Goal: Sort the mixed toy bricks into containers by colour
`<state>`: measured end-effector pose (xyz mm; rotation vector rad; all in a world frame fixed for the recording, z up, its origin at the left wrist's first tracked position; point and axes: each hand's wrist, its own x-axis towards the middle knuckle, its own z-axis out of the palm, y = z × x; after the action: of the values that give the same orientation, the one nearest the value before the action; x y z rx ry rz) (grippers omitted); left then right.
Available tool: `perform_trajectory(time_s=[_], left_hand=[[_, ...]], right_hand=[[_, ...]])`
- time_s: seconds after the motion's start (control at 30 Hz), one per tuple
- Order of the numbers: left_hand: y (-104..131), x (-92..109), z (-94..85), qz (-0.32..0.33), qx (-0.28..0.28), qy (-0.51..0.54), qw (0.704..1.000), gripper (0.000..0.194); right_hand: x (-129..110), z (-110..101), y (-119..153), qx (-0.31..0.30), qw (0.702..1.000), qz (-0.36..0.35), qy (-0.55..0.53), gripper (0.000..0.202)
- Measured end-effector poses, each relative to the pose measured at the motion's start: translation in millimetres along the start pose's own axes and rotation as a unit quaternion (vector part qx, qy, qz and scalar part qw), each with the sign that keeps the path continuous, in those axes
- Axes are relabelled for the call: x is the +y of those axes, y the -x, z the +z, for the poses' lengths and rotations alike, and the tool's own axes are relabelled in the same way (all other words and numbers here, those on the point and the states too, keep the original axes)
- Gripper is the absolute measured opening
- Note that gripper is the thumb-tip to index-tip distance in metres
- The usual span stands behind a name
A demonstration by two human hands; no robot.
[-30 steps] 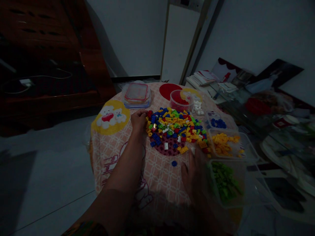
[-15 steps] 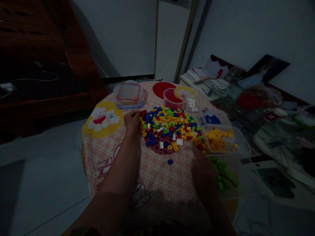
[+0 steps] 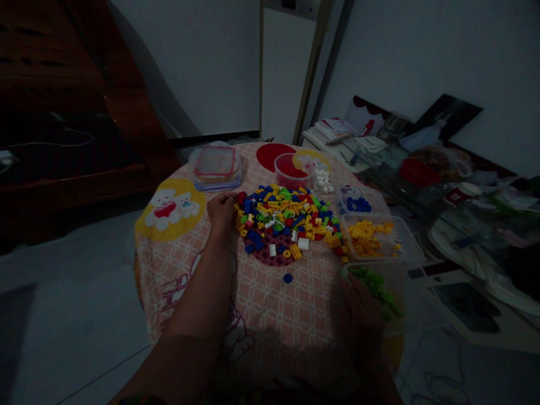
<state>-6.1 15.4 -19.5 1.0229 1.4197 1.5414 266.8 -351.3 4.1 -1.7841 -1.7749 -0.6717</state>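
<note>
A heap of mixed bricks (image 3: 287,214) in yellow, blue, green, red and white lies mid-table. My left hand (image 3: 221,211) rests at the heap's left edge with its fingers curled together; what they hold, if anything, is too small to make out. My right hand (image 3: 358,301) is at the left edge of the clear box of green bricks (image 3: 375,287), dark and blurred, so its grip is unclear. Above that box stands a clear box of yellow bricks (image 3: 369,236), then a smaller one of blue bricks (image 3: 358,204). A blue round piece (image 3: 288,278) lies alone nearer me.
Stacked lidded containers (image 3: 217,166) stand at the table's back left. A round tub with red bricks (image 3: 292,169) and a pile of white bricks (image 3: 323,181) sit at the back. A cluttered glass table (image 3: 396,174) is on the right.
My right hand has moved right, from beside the heap to the box of green bricks. My left hand stays at the heap's left edge. The whole view has shifted slightly.
</note>
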Motion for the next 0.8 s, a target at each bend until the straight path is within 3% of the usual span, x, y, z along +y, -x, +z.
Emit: perform_trajectory(time_s=[0.43, 0.6, 0.8], left_hand=[[0, 1, 2.3, -0.009, 0.002, 0.01, 1.0, 0.023], [7, 10, 1.4, -0.022, -0.002, 0.03, 0.999, 0.026], [8, 11, 1.1, -0.023, 0.005, 0.017, 1.0, 0.027]], right_hand=[[-6, 10, -20, 0.02, 0.999, 0.042, -0.017, 0.028], [-29, 14, -42, 0.035, 0.99, 0.046, -0.126, 0.027], [-61, 38, -84, -0.004, 0.973, 0.037, -0.226, 0.027]])
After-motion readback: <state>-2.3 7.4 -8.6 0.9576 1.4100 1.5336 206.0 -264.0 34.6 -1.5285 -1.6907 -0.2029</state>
